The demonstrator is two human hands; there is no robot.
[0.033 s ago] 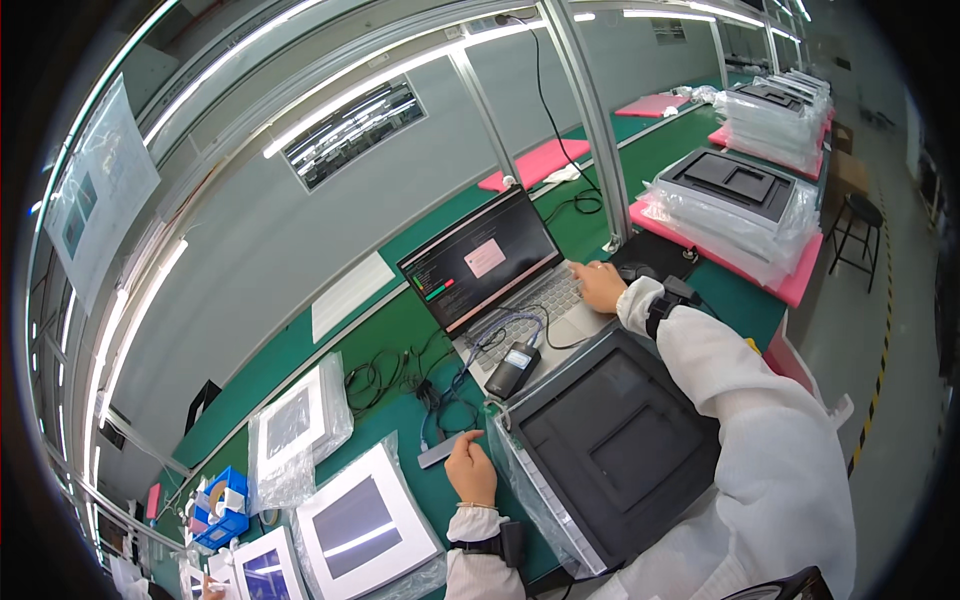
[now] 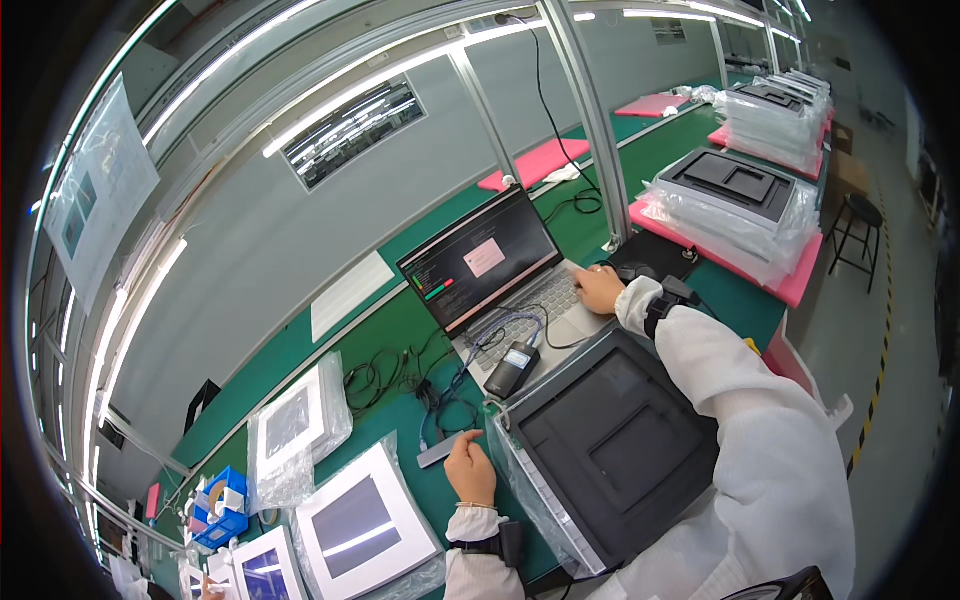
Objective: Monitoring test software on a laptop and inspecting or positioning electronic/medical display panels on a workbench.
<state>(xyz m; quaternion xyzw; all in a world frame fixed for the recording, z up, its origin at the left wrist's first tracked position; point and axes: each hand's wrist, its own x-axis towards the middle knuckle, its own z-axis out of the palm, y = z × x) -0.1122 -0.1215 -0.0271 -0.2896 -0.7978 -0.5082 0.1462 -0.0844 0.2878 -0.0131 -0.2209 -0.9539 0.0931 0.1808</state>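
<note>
My right hand (image 2: pixel 602 290) rests at the right side of the laptop keyboard (image 2: pixel 556 304), its index finger stretched onto the keys and nothing in its grasp. The laptop screen (image 2: pixel 482 258) shows a dark window with a pale pink pop-up box. My left hand (image 2: pixel 470 472) is closed at the end of a small grey bar-shaped adapter (image 2: pixel 436 455) with a cable attached; its fingertips partly cover it. In front of me lies a large black panel unit (image 2: pixel 610 440) with a raised frame and clear plastic wrap along its left side. A black handheld box (image 2: pixel 513 370) with a cable sits on the laptop's near left corner.
Plastic-wrapped white-framed panels (image 2: pixel 388 520) and a blue bin (image 2: pixel 222 515) are at the left. Black cables (image 2: pixel 372 385) coil behind the adapter. Wrapped black units (image 2: pixel 735 190) stack on pink foam at the right, past a metal post (image 2: pixel 590 120).
The fingers of my right hand have drawn back slightly over the keys. My left hand and the objects stay as they were.
</note>
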